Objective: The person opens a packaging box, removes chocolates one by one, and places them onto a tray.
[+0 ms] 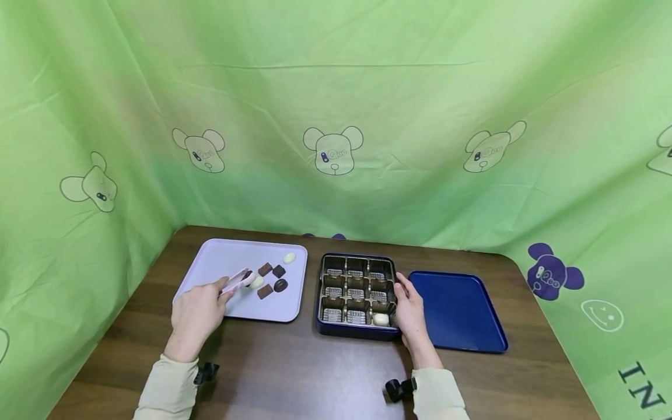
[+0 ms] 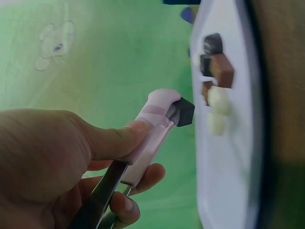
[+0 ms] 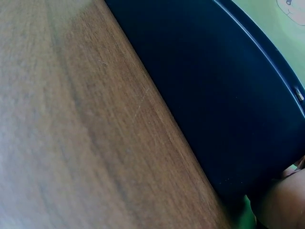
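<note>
My left hand [image 1: 198, 312] grips a pair of pink-tipped tongs [image 1: 237, 281] over the near part of a pale lilac tray [image 1: 220, 252]. Between the tong tips is a dark square chocolate [image 2: 185, 112], lifted off the tray in the left wrist view. Several brown, dark and white chocolates [image 1: 265, 290] lie on the tray's right half. My right hand [image 1: 412, 312] holds the right side of a dark blue box [image 1: 357, 331], fingers along its edge. A divided plastic insert [image 1: 357, 283] fills the box. One white chocolate [image 1: 381, 319] sits in its near right compartment.
A flat blue lid [image 1: 457, 312] lies on the wooden table [image 1: 294, 373], right of the box. Green printed cloth [image 1: 336, 192] hangs behind the table and along both sides. The tray stands left of the box, with a narrow strip of table between them.
</note>
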`<state>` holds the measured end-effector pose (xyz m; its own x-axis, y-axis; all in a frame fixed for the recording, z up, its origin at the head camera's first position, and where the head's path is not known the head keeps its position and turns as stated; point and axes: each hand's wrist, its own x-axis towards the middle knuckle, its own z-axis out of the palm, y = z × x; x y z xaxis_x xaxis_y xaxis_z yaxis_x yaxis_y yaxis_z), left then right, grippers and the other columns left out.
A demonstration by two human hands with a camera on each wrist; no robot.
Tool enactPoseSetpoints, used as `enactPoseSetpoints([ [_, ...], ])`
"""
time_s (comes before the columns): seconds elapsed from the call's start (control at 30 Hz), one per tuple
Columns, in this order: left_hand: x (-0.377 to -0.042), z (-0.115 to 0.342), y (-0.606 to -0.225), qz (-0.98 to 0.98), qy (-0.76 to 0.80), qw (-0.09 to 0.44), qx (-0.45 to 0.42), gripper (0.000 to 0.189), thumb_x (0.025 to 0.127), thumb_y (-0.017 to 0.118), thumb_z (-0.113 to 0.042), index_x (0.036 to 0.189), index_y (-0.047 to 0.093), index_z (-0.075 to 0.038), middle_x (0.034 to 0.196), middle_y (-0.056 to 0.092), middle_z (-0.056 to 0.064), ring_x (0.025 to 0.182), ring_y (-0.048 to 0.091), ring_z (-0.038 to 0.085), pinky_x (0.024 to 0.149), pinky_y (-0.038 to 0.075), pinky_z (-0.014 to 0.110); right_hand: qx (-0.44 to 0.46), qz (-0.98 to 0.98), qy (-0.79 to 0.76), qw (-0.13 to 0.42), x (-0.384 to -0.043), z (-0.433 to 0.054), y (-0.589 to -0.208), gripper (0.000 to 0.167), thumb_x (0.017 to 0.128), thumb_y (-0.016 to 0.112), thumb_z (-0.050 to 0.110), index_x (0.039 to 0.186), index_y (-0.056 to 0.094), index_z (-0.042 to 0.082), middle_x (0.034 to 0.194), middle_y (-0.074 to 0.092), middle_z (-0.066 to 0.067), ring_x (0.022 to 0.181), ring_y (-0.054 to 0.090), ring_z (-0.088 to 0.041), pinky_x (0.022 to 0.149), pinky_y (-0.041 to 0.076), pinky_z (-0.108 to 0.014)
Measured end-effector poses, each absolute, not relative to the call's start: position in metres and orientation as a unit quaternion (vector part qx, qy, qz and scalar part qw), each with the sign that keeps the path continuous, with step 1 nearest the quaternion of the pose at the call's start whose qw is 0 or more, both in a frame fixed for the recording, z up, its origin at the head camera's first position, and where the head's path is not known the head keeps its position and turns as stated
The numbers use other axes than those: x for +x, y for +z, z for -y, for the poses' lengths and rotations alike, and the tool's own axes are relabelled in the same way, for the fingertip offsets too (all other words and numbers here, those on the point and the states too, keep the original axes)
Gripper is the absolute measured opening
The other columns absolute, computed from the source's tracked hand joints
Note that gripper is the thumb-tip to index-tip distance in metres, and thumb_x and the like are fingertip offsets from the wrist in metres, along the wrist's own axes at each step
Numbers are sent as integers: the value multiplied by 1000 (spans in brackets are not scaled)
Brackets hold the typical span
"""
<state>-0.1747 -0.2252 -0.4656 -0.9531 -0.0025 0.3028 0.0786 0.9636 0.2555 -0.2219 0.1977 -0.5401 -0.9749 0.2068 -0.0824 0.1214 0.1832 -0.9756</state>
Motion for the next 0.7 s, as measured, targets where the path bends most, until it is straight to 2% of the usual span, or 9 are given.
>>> enactPoseSetpoints([
  [0.17, -172, 232, -476, 984, -134, 113, -5, 34, 92, 74, -25, 122, 73, -11, 95, 73, 25, 69, 66, 46, 46, 40, 50, -107, 767, 632, 34, -222, -198, -539, 47, 111, 40, 22, 156, 37, 10, 161, 32, -18, 149, 27, -36, 119, 22, -52],
  [0.43, -169, 235, -486, 988, -135, 78, 8, 32, 92, 71, -23, 121, 73, -12, 99, 72, 26, 77, 66, 51, 51, 44, 56, -117, 769, 628, 30, -221, -199, -536, 48, 111, 39, 24, 157, 35, 11, 162, 30, -17, 149, 26, -35, 120, 21, -53],
  [0.57, -171, 235, -489, 989, -135, 62, 10, 31, 93, 70, -24, 121, 72, -12, 95, 71, 26, 75, 65, 49, 50, 43, 55, -115, 768, 629, 27, -220, -198, -535, 48, 111, 39, 24, 157, 35, 11, 162, 30, -18, 149, 25, -36, 119, 21, -54],
  [0.7, -170, 236, -486, 989, -132, 72, 6, 28, 91, 71, -23, 117, 71, -12, 86, 70, 25, 68, 64, 45, 46, 41, 52, -114, 769, 628, 26, -221, -198, -536, 48, 111, 39, 23, 157, 36, 11, 162, 30, -18, 149, 25, -37, 119, 21, -54],
])
